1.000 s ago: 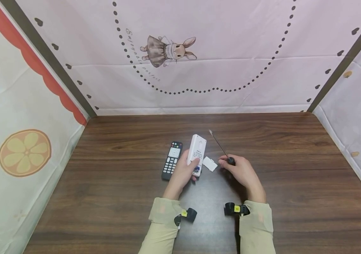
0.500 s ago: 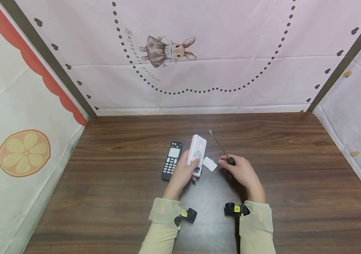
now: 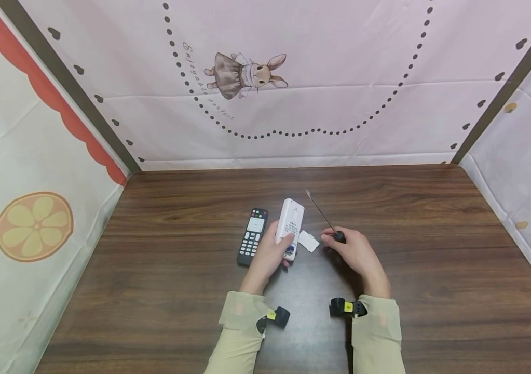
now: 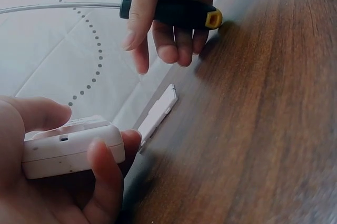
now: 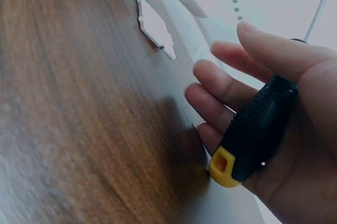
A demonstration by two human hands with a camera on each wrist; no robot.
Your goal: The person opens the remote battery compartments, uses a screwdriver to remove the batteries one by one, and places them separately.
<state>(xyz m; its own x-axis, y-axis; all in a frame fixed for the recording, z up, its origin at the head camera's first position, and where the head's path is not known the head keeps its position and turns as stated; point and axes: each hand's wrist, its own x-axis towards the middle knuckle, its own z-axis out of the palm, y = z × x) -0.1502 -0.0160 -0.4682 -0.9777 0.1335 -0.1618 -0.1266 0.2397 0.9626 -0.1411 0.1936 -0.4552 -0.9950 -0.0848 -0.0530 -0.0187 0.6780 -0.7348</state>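
My left hand (image 3: 267, 254) grips a white remote control (image 3: 290, 221), its printed back turned up and its battery compartment uncovered at the near end. The thumb lies on the back, and other fingers wrap around the sides. To the right, my right hand (image 3: 357, 253) holds a screwdriver (image 5: 260, 129) across the palm. Its handle is black with a yellow end, and its thin metal shaft points away and slightly left. Between the hands, a white battery cover (image 3: 309, 241) lies on the table. Whether batteries sit inside the compartment is too small to tell.
A black remote control (image 3: 252, 237) with white buttons lies face up just left of the left hand, partly covered by it. The brown wooden table (image 3: 162, 301) meets printed cloth walls (image 3: 340, 104) at the back and sides.
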